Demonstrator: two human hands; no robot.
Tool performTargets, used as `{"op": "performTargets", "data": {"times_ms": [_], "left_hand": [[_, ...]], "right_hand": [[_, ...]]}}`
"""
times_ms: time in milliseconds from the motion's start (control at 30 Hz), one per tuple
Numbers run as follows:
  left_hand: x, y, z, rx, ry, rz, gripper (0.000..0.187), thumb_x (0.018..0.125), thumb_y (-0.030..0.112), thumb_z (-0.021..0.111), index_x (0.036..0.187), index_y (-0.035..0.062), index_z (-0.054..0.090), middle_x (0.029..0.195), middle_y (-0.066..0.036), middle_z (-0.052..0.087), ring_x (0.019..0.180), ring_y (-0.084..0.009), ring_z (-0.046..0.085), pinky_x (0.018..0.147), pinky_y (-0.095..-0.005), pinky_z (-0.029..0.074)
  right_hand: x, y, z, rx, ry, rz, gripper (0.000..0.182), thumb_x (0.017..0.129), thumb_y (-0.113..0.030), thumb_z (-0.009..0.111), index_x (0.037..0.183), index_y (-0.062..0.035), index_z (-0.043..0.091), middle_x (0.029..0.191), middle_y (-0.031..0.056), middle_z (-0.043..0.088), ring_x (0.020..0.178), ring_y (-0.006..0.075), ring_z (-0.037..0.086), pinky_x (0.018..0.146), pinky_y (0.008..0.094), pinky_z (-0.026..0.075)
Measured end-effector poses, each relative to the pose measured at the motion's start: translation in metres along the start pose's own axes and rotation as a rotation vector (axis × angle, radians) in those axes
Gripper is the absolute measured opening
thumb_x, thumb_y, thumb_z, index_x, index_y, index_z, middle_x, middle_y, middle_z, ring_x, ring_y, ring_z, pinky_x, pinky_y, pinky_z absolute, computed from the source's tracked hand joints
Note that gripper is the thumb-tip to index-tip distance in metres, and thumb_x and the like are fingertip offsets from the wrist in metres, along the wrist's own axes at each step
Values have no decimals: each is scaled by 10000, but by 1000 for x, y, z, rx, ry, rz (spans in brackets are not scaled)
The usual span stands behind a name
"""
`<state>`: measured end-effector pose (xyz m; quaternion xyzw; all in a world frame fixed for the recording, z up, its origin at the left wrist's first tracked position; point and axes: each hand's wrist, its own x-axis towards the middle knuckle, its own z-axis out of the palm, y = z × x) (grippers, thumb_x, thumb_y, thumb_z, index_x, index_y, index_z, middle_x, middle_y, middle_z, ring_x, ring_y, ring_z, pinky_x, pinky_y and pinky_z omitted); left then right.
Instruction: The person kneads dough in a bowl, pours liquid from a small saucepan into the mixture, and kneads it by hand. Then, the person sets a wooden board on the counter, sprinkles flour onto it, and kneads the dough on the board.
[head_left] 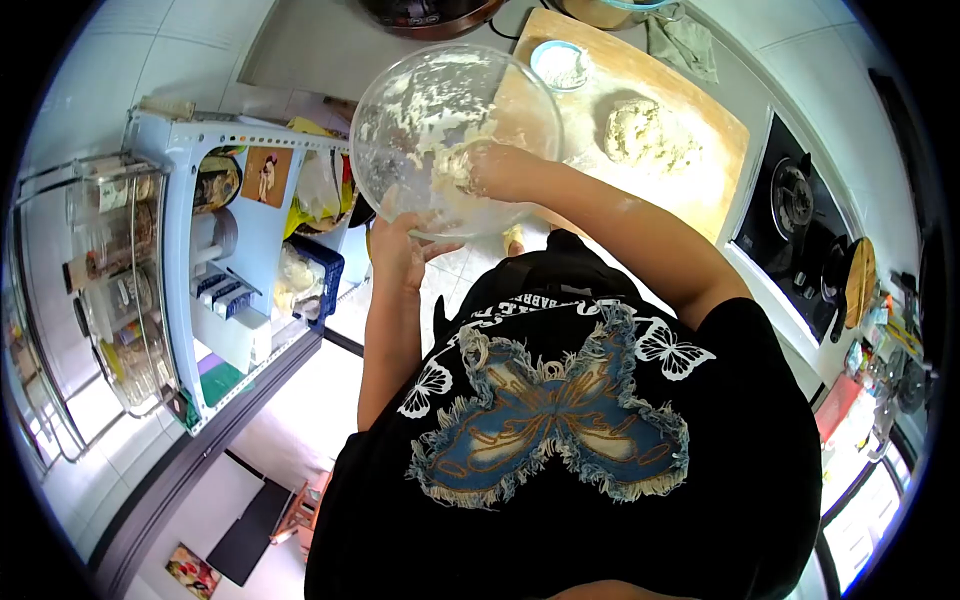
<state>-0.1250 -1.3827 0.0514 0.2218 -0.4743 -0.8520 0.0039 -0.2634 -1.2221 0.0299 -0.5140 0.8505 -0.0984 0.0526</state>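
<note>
A clear bowl (400, 110), its wall smeared with dough and flour, is tilted in front of me. My left hand (400, 245) grips its near rim, thumb against the wall and fingers beneath. Inside the bowl, my right hand (478, 170) is closed, with sticky pale dough (452, 165) on and around its fingers; the fingertips are partly hidden by it. To the right, a rough lump of dough (655, 135) lies on a floured wooden board (715, 125). A small blue-rimmed bowl of flour (560, 66) stands at the board's far left.
A dark round pot (430, 15) stands behind the bowl on the counter. A grey cloth (683, 42) lies at the board's far edge. The black gas stove (795, 220) is to the right. A light-blue shelf unit (180, 150) with stored goods stands at left.
</note>
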Motion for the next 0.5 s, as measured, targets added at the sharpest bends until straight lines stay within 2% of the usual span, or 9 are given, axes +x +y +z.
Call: {"op": "performTargets", "data": {"times_ms": [33, 100, 200, 267, 333, 367, 400, 467, 500], "left_hand": [[5, 0, -3, 4, -11, -7, 734, 733, -15, 416, 1425, 43, 180, 1172, -306, 497, 811, -450, 640, 525, -505, 593], [8, -6, 5, 4, 73, 56, 757, 719, -20, 434, 1425, 33, 167, 1162, -307, 499, 809, -452, 638, 521, -508, 594], [13, 6, 2, 14, 118, 102, 748, 713, -19, 453, 1410, 18, 183, 1144, -304, 506, 803, -449, 639, 512, -506, 595], [16, 11, -2, 23, 119, 109, 714, 715, -14, 452, 1386, 2, 212, 1134, -302, 511, 806, -449, 639, 512, -500, 599], [15, 18, -1, 43, 165, 105, 677, 720, -8, 446, 1364, -8, 239, 1131, -297, 516, 809, -449, 639, 509, -487, 604], [18, 18, -4, 62, 167, 87, 674, 730, -3, 438, 1372, -6, 234, 1141, -300, 514, 817, -453, 637, 507, -477, 607], [18, 16, -4, 63, 170, 89, 674, 730, -3, 438, 1372, -6, 234, 1141, -300, 514, 817, -453, 637, 507, -477, 607], [16, 13, -2, 82, 153, 110, 705, 741, 1, 446, 1402, 8, 198, 1196, -319, 486, 838, -461, 635, 494, -466, 606], [20, 14, 2, 84, 154, 109, 705, 741, 1, 446, 1402, 8, 198, 1196, -319, 486, 838, -461, 635, 494, -466, 606]], "right_hand": [[-1, 4, 1, 30, 59, -65, 168, 785, -140, 572, 866, -43, 683, 881, 131, 667, 826, 297, 641, 726, 397, 514], [-34, 14, -14, 7, 80, -7, 167, 798, -126, 558, 871, -26, 670, 863, 127, 652, 852, 279, 619, 777, 381, 492], [-48, 18, -48, 462, 62, 491, 207, 851, -98, 518, 1026, -14, 591, 959, 106, 639, 936, 260, 578, 898, 371, 439], [-66, 49, -59, 136, 418, 468, 235, 850, -127, 538, 1043, -16, 613, 1045, 123, 631, 991, 289, 561, 923, 408, 416], [-73, 124, -69, -331, 157, 405, 293, 817, -218, 597, 1038, -34, 653, 1094, 187, 611, 1063, 309, 538, 928, 411, 420], [-63, 116, -100, -42, 51, 706, 344, 800, -282, 620, 1052, -51, 649, 1093, 230, 597, 1103, 301, 520, 959, 386, 407], [-59, 128, -100, -40, 52, 703, 344, 800, -282, 620, 1052, -51, 649, 1093, 230, 597, 1103, 301, 520, 959, 386, 407], [-41, 197, -50, -38, 243, 801, 316, 815, -320, 622, 984, -60, 682, 1031, 222, 626, 1131, 273, 521, 1018, 377, 333], [-40, 203, -50, -35, 243, 802, 316, 815, -320, 622, 984, -60, 682, 1031, 222, 626, 1131, 273, 521, 1018, 377, 333]]}}
